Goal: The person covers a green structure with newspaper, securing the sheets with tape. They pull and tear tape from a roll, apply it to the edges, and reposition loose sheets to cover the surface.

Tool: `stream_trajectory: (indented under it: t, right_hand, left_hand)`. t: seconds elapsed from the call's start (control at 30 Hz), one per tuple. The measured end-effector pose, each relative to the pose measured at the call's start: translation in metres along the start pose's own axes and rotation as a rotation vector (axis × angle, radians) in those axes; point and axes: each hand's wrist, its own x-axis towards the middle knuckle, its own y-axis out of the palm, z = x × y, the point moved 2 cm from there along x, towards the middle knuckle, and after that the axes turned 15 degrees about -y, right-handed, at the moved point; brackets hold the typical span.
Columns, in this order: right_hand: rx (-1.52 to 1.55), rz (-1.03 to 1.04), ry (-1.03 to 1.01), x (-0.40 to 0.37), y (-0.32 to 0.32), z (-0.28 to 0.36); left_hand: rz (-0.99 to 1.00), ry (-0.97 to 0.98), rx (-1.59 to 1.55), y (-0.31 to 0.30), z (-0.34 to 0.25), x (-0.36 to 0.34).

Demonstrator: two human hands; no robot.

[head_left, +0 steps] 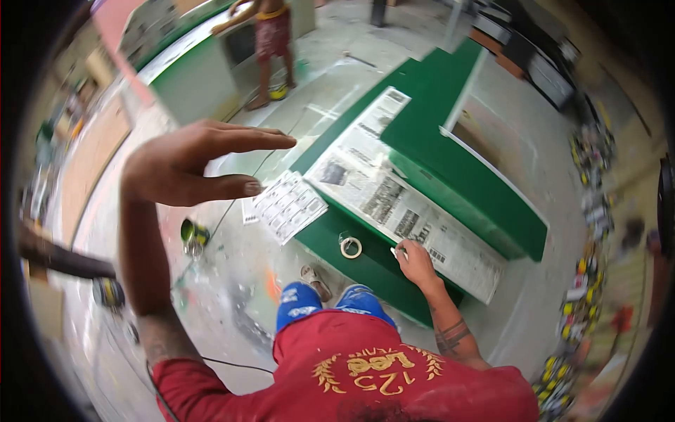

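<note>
My left hand point(204, 165) is raised close to the camera, fingers stretched out flat and thumb apart, holding nothing. My right hand point(415, 259) rests on the near edge of a long strip of newspaper point(394, 200) laid across a green cabinet point(471, 190); its fingers are curled and pinch the paper's edge, with a small white bit at the fingertips. A roll of tape point(350, 247) lies on the green surface just left of that hand. A loose newspaper sheet point(288, 205) hangs over the cabinet's left corner.
An open can of green paint point(193, 233) stands on the paint-stained concrete floor beside my feet point(316, 281). Another person point(271, 35) stands at a second green cabinet point(193, 77) at the far side. Cluttered shelves point(587, 281) line the right.
</note>
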Motion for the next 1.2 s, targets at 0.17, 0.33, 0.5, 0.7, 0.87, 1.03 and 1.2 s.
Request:
stream_trajectory:
  t: [0.17,0.33,0.5,0.7,0.87,1.03,1.2]
  right_hand:
    - [0.082,-0.082,-0.187,0.067,0.017,0.07]
    - [0.302,0.007,-0.093,0.099,0.089,0.128]
    - [0.256,0.157,0.044,0.133,0.255,0.102]
    - [0.312,0.141,0.165,0.206,0.408,0.133]
    - [0.749,0.116,0.4,0.297,0.435,0.252]
    - [0.724,-0.023,0.42,0.35,0.48,0.28]
    - [0.696,-0.155,0.354,0.405,0.525,0.233]
  left_hand:
    - [0.295,-0.169,-0.199,-0.001,0.019,-0.117]
    - [0.544,-0.485,-1.14,0.117,0.149,-0.204]
    - [-0.22,-1.459,-1.425,0.419,0.343,-0.275]
    - [-0.41,-1.371,-1.846,0.447,0.377,-0.196]
    - [-0.387,-1.439,-1.775,0.401,0.418,-0.169]
    - [-0.413,-1.255,-1.583,0.387,0.499,-0.184]
    - [-0.473,-1.202,-1.488,0.364,0.562,-0.186]
